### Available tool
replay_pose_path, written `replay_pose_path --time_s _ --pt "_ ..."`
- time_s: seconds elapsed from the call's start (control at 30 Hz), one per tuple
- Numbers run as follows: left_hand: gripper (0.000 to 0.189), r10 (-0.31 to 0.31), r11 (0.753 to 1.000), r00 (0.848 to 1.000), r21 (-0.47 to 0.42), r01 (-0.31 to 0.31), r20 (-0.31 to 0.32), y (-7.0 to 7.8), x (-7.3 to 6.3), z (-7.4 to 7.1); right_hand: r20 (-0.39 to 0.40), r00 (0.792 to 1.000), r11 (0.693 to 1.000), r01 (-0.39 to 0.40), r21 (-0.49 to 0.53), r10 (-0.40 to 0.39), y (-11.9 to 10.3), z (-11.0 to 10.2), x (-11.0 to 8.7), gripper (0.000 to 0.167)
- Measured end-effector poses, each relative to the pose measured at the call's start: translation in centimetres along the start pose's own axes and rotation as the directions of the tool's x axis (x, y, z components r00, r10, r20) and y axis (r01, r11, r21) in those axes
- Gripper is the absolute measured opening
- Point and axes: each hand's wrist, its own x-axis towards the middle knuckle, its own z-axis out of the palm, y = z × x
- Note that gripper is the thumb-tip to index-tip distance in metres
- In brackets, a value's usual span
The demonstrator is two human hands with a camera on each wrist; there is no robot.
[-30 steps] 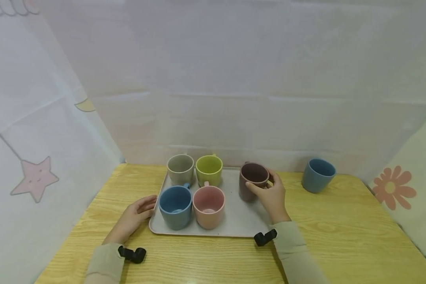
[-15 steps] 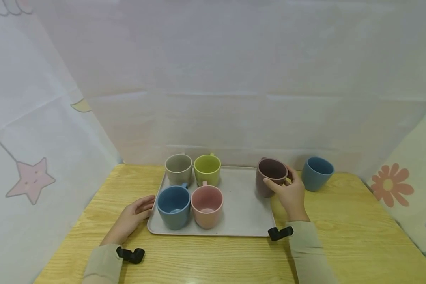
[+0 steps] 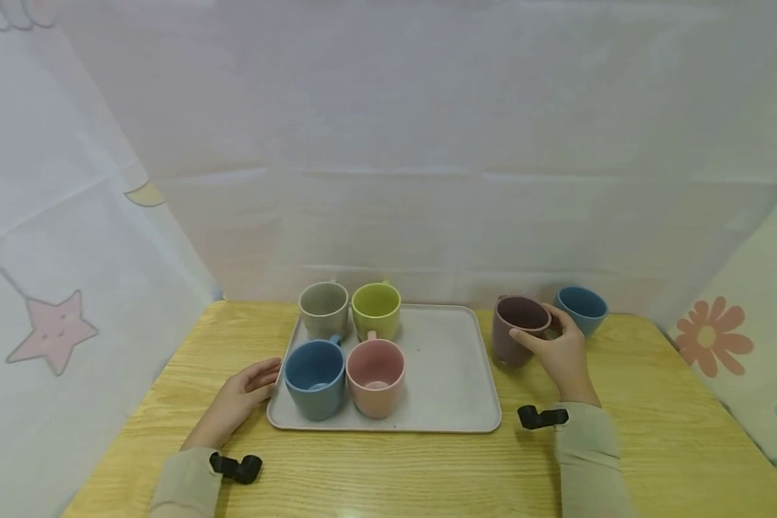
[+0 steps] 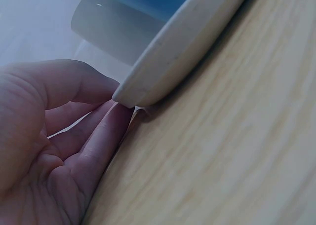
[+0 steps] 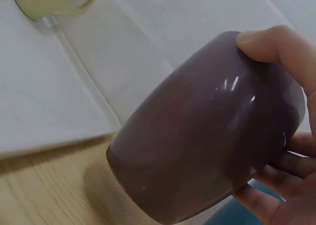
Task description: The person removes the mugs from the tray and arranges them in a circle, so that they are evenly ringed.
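In the head view my right hand (image 3: 560, 352) grips a dark purple mug (image 3: 508, 342) from its right side, thumb at the rim. The mug is tilted and hangs just past the right edge of the pale tray (image 3: 450, 381); the right wrist view shows its glossy wall (image 5: 197, 131), raised over the wood. My left hand (image 3: 236, 399) is at the tray's left edge, where thumb and fingers pinch the rim (image 4: 163, 57). On the tray stand a grey mug (image 3: 324, 313), a yellow-green mug (image 3: 376, 309), a blue mug (image 3: 317, 388) and a pink mug (image 3: 377, 385).
A second blue mug (image 3: 583, 309) stands on the wooden table (image 3: 654, 403) behind my right hand, partly hidden by it. White cloth (image 3: 388, 180) hangs close behind the table's back edge and along both sides.
My right hand has carried the purple mug rightward, from above the tray's right part to beyond its right edge. My left hand has stayed at the tray's left edge.
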Motion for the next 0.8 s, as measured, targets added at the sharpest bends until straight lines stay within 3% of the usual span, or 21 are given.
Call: replay_pose_path --time_s 0.43,0.8 --pt "0.060 0.015 1.000 1.000 0.003 -0.016 0.006 -0.2 0.0 -0.2 0.070 0.998 0.999 0.000 -0.047 0.003 2.0 -2.8 0.4 0.090" --pt "0.060 0.014 1.000 1.000 -0.002 -0.014 0.006 -0.3 0.1 -0.2 0.090 0.996 1.000 -0.016 -0.019 0.018 3.2 -4.0 0.4 0.089"
